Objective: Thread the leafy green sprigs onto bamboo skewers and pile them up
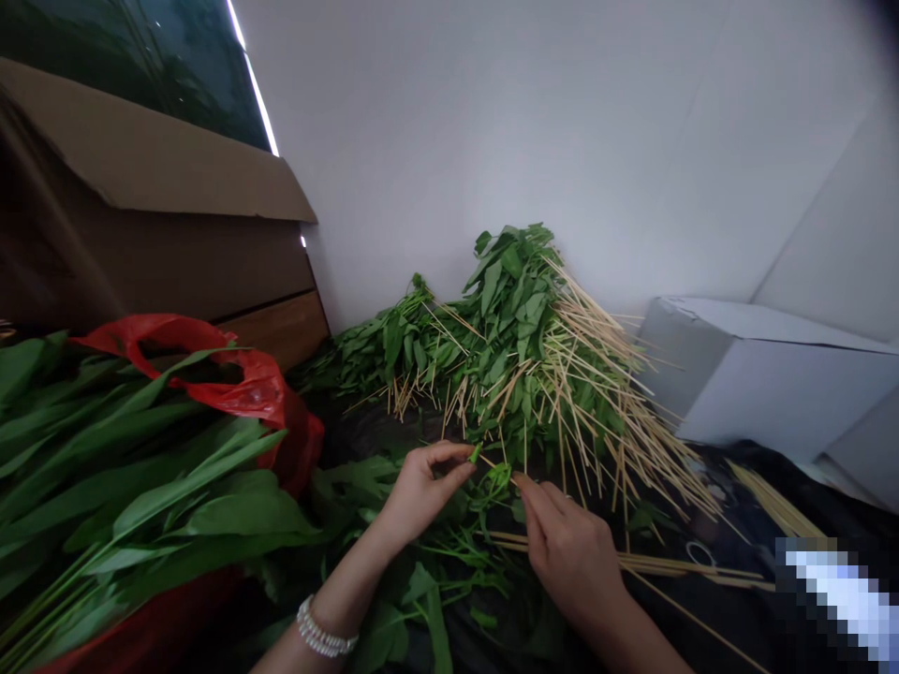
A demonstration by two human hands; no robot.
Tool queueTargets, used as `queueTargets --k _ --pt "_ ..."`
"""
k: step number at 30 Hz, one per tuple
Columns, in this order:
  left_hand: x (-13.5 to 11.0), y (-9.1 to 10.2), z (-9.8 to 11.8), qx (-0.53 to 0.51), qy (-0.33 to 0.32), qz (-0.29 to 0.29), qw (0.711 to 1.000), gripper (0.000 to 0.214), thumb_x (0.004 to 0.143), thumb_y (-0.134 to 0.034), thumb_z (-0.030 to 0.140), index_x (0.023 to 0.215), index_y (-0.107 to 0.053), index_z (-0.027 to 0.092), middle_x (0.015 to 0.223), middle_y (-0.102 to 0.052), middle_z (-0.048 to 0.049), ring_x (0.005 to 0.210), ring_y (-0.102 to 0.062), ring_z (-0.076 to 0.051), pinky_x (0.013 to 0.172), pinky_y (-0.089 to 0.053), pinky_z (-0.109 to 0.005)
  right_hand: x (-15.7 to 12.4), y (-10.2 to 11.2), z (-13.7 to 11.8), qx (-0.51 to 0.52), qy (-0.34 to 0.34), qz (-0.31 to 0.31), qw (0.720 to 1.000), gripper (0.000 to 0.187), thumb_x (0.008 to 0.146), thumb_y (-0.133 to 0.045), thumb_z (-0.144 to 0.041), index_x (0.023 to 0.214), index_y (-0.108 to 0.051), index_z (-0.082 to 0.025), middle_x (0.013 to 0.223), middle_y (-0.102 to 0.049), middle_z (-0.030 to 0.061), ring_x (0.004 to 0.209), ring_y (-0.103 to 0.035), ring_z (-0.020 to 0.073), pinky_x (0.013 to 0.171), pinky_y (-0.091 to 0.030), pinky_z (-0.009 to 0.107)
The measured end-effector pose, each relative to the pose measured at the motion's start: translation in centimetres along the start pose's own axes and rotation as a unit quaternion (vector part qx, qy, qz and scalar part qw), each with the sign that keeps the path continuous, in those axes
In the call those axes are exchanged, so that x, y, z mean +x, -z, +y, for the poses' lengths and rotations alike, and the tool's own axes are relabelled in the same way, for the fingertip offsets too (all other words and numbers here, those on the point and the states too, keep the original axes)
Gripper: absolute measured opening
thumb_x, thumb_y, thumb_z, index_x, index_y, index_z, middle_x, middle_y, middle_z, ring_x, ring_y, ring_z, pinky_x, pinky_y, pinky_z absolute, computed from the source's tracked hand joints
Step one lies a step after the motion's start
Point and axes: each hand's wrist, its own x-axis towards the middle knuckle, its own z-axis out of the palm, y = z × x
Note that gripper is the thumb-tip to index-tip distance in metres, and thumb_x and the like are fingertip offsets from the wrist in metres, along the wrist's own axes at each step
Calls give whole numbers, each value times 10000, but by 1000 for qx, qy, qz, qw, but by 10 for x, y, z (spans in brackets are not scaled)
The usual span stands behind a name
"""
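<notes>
My left hand (421, 487), with a pearl bracelet at the wrist, pinches a folded green leaf (492, 473) between thumb and fingers. My right hand (568, 548) is closed on a thin bamboo skewer (516, 479) whose tip meets that leaf. Both hands hover over loose leaves on a dark sheet (702, 599). Just beyond them lies a big pile of skewered greens (534, 365), sticks fanning toward me and to the right.
Long-leafed greens (140, 487) spill from a red plastic bag (239, 384) at the left. A brown cardboard box (154, 234) stands behind it. A white box (765, 374) sits at the right, with loose skewers (773, 505) beside it.
</notes>
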Motion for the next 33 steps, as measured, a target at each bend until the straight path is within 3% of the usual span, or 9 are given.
queueTargets --k 4,11,15,18,29,33 --pt "-1 0 2 -79 51 -27 995 339 741 -723 365 975 -744 121 890 -741 -85 792 -647 -202 755 -501 -299 1 1 -1 -2 8 7 1000 337 977 -345 -177 1134 -639 -126 767 -667 38 640 -648 151 577 -437 260" --pt "0 2 2 -84 48 -41 995 387 863 -575 469 863 -754 126 822 -721 -58 632 -554 -130 622 -455 -228 1 2 -3 7 9 17 1000 329 974 -354 -171 1137 -637 -126 758 -665 40 629 -639 147 577 -441 255" --pt "0 1 2 -121 65 -46 989 392 817 -647 449 1043 -733 140 849 -732 -59 656 -573 -132 651 -474 -235 1 2 -3 20 15 27 999 323 976 -359 -166 1148 -629 -118 762 -666 43 638 -639 145 598 -445 249" --pt "-1 -1 4 -146 78 -54 985 406 783 -692 439 1053 -732 139 876 -739 -70 715 -603 -146 692 -489 -244 1 2 -3 23 16 23 999 323 975 -361 -163 1151 -628 -116 772 -668 44 652 -644 147 605 -448 251" --pt "-2 0 5 -88 36 -54 994 392 851 -601 469 991 -753 136 820 -713 -62 700 -585 -152 693 -480 -257 1 2 -2 20 15 16 1000 331 973 -356 -164 1147 -634 -115 778 -673 52 658 -644 145 607 -460 246" --pt "-1 -1 4 -125 62 -43 989 417 801 -665 448 1065 -707 126 836 -724 -67 678 -594 -146 693 -488 -268 1 2 -3 17 16 14 1000 334 970 -356 -161 1142 -639 -116 770 -672 53 644 -644 143 593 -461 244"
